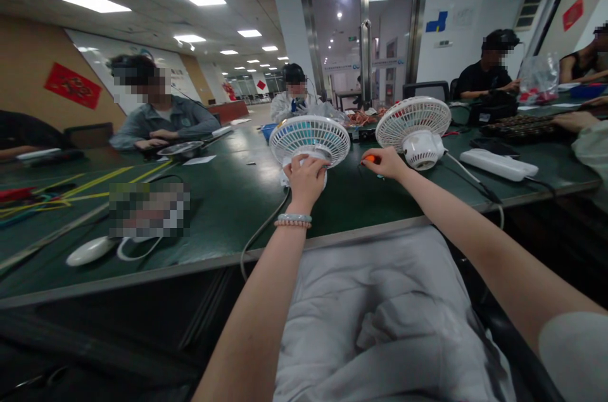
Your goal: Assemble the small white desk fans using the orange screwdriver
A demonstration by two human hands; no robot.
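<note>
A white electric fan (pixel 310 136) with a round slatted grille stands on the green table in front of me. My left hand (pixel 305 182) is closed over the motor housing at its back, with a bracelet and a bangle on the wrist. To the right of it, my right hand (pixel 387 163) is closed round the orange handle of a screwdriver (pixel 372 159). Its thin dark shaft points down and away from the fan, above the tabletop. A second white fan (pixel 414 126) stands just beyond my right hand, its grille tilted upward. Neither hand touches that one.
A white power strip (pixel 498 164) lies right on the green table (pixel 223 199). At the left are a white computer mouse (pixel 90 251), a pixelated item and yellow strips (pixel 102 182). Grey cables hang over the front edge. Several people sit around the table; a clear bag (pixel 539 76) stands far right.
</note>
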